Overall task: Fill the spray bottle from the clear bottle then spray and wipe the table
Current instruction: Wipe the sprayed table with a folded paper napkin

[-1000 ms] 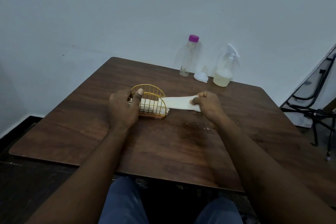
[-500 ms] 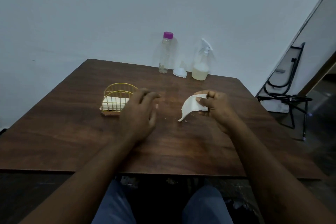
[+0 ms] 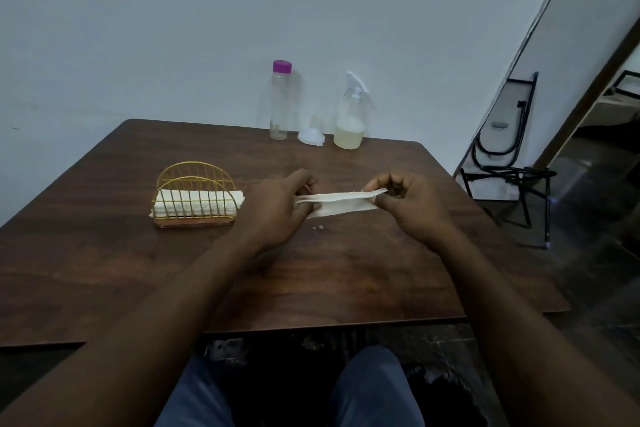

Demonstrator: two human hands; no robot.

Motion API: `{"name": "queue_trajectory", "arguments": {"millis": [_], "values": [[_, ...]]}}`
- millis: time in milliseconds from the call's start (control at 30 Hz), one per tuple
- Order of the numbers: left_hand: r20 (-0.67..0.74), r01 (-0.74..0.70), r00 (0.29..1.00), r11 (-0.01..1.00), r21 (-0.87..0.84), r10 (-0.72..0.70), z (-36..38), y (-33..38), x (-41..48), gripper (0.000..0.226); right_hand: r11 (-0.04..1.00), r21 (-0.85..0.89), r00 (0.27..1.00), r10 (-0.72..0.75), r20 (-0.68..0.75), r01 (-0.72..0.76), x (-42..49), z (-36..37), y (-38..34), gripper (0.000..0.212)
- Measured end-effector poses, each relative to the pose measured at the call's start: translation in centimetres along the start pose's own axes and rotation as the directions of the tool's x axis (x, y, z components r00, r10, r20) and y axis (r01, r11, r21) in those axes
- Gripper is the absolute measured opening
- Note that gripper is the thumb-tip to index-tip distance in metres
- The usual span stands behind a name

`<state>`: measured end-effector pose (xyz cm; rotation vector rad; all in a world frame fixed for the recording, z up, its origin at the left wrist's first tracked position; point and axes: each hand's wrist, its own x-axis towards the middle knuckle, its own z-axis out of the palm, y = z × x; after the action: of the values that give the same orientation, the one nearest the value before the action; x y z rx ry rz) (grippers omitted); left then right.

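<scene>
Left hand point(image 3: 277, 208) and right hand point(image 3: 412, 204) each pinching one end of a white tissue point(image 3: 341, 203), stretched between them above the desk point(image 3: 104, 270) centre, spray bottle point(image 3: 350, 118) at far edge

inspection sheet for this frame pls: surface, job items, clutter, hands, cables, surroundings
Surface: dark wooden table; a few pale droplets or crumbs below the tissue.
Job's things: clear bottle with purple cap, nearly empty, upright at the far edge; spray bottle partly filled with yellowish liquid, upright; white tissue stretched between both hands above the table.
Clutter: white funnel resting mouth down between the bottles; gold wire holder with folded tissues inside.
Grippers: left hand pinches the tissue's left end; right hand pinches its right end.
Cables: nothing seen.
Surroundings: plain wall; folded black-framed chair leaning at right.
</scene>
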<state>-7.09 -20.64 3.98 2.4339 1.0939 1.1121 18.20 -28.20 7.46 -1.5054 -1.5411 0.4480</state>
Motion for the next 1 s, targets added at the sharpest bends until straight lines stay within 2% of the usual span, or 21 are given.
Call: {"name": "queue_trajectory", "arguments": {"millis": [133, 233, 300, 367, 400, 467, 567, 633, 800, 900, 1000], "values": [[-0.081, -0.111, 0.989, 0.978, 0.177, 0.127, 0.0, 0.8, -1.5, 0.020, 0.999, -0.047, 0.997, -0.002, -0.077, -0.001, -1.0, 0.8, 0.4, 0.029], [-0.035, -0.155, 0.985, 0.951, 0.266, 0.171, -0.7, 1.6, -3.4, 0.023, 0.973, -0.182, 0.989, -0.146, -0.007, 0.142, -2.7, 1.2, 0.3, 0.031], [0.113, -0.149, 0.987, 0.935, 0.321, 0.119, -1.4, 1.5, -4.9, 0.023, 0.925, -0.276, 0.962, -0.229, 0.148, 0.263, -4.4, 1.5, 0.9, 0.026], [0.284, -0.068, 0.958, 0.928, 0.366, -0.042, -2.0, 1.3, -6.8, 0.029, 0.896, -0.312, 0.924, -0.218, 0.313, 0.317, -6.2, 1.9, 1.3, 0.020], [0.320, -0.013, 0.941, 0.928, 0.372, -0.115, -2.3, 1.3, -7.8, 0.034, 0.887, -0.323, 0.911, -0.210, 0.355, 0.331, -6.9, 2.2, 1.3, 0.023], [0.275, 0.064, 0.949, 0.949, 0.309, -0.153, -2.7, 1.8, -9.9, 0.042, 0.881, -0.316, 0.908, -0.240, 0.345, 0.353, -8.2, 3.1, 1.0, 0.030], [0.202, -0.038, 0.979, 0.950, 0.309, -0.027, -2.4, 3.3, -12.0, 0.046, 0.862, -0.335, 0.911, -0.285, 0.298, 0.380, -10.0, 4.4, -0.2, 0.036], [0.253, -0.098, 0.967, 0.933, 0.346, 0.008, -1.7, 3.9, -12.3, 0.054, 0.818, -0.405, 0.905, -0.304, 0.299, 0.408, -11.0, 5.2, -0.7, 0.038], [0.445, -0.182, 0.895, 0.885, 0.428, -0.032, -0.5, 3.2, -12.4, 0.071, 0.739, -0.520, 0.904, -0.337, 0.264, 0.428, -11.4, 5.5, -0.4, 0.025], [0.425, -0.174, 0.904, 0.869, 0.464, -0.046, -1.0, 3.1, -12.5, 0.068, 0.748, -0.492, 0.894, -0.355, 0.273, 0.447, -11.6, 4.9, 0.5, 0.015], [0.407, -0.157, 0.908, 0.823, 0.546, -0.096, -1.9, 3.9, -12.7, 0.063, 0.737, -0.424, 0.849, -0.427, 0.311, 0.526, -12.2, 5.0, 0.4, 0.012]]}}
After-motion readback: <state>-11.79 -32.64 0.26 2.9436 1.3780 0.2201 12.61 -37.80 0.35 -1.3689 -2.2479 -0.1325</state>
